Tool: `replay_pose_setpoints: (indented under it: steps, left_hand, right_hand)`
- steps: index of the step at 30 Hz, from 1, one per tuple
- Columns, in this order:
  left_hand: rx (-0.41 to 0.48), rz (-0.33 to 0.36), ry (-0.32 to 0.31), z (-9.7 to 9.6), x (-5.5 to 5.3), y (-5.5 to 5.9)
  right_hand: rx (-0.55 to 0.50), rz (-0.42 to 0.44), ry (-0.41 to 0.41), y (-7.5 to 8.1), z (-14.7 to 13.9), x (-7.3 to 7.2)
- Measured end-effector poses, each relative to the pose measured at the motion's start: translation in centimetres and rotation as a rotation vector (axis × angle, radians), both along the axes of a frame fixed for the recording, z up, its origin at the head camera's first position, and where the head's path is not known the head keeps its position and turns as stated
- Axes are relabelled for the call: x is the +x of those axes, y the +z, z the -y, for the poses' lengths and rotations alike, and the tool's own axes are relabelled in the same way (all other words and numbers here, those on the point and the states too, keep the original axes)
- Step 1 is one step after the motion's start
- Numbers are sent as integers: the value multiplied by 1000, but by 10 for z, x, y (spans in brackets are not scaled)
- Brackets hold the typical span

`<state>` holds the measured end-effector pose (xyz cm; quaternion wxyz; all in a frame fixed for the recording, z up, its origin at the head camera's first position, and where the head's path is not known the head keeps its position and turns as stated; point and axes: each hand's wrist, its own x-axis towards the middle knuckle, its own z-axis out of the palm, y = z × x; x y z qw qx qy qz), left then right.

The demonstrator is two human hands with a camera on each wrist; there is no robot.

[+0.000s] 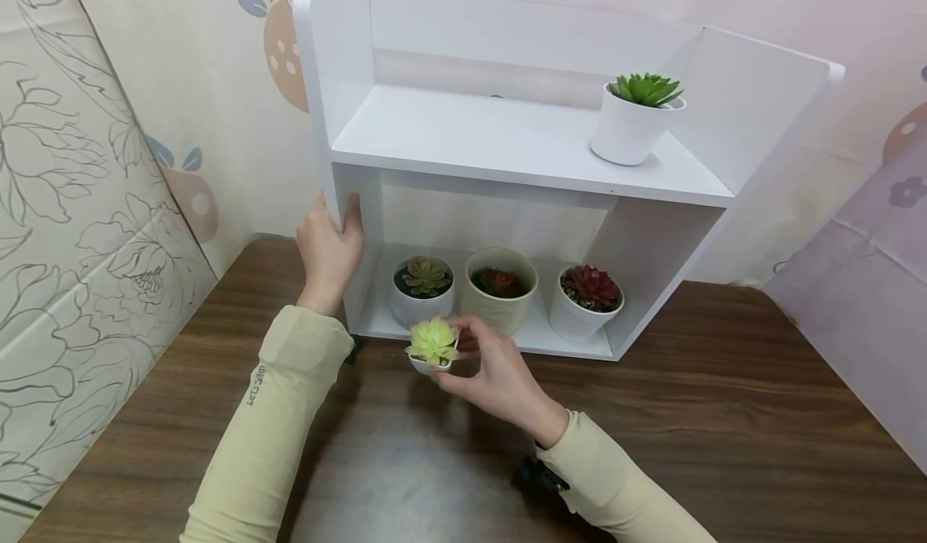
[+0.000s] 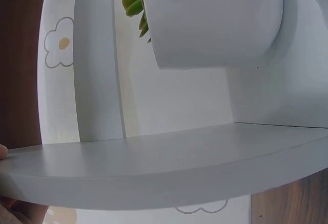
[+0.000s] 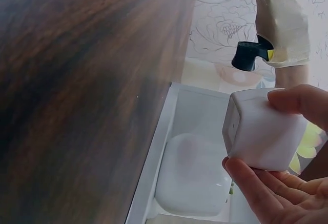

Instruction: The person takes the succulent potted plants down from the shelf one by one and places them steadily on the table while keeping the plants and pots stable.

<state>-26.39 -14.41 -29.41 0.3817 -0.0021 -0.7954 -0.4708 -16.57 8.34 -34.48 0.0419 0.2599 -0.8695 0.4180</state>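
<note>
My right hand (image 1: 500, 378) pinches a small white pot with a pale yellow-green succulent (image 1: 432, 342) between thumb and fingers, in front of the shelf's lower level. In the right wrist view the little pot (image 3: 266, 131) has flat sides, and its base faces the camera. My left hand (image 1: 329, 245) grips the left side panel of the white shelf (image 1: 471, 129), thumb on the inner face and fingers around the outside. Just behind the held plant stands a white pot with a dull green succulent (image 1: 423, 290); the left wrist view shows this white pot (image 2: 215, 24) up close.
On the lower level there are also a cream pot (image 1: 500, 302) with a reddish plant and a white pot with a dark red succulent (image 1: 587, 302). A white pot with a green succulent (image 1: 633, 125) stands on the upper right. The shelf rests on a dark wooden table (image 1: 753, 414).
</note>
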Motion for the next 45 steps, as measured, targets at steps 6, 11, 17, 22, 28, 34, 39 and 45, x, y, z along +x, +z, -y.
replay_pose_setpoints:
  steps: [6,11,17,22,28,34,39,45]
  left_hand:
    - [-1,3,-3,0,0,0]
    - [1,6,4,0,1,0]
    - [-2,8,8,0,1,0]
    - [5,5,9,0,1,-1]
    - [0,2,10,-1,1,0]
    - [-2,6,6,-1,1,0]
    - [4,15,9,-1,2,1]
    - [8,24,2,-1,2,1]
  right_hand:
    - [27,0,14,-5,-1,-1]
    - [53,0,27,-9,-1,-1]
    - [62,-27,47,-14,-1,-3]
    - [73,-13,58,-16,-2,-4]
    - [94,21,52,-17,-4,-5]
    - [104,54,72,-18,-6,-7]
    - [108,88,77,-19,-7,-8]
    - [123,110,78,-20,-8,-10]
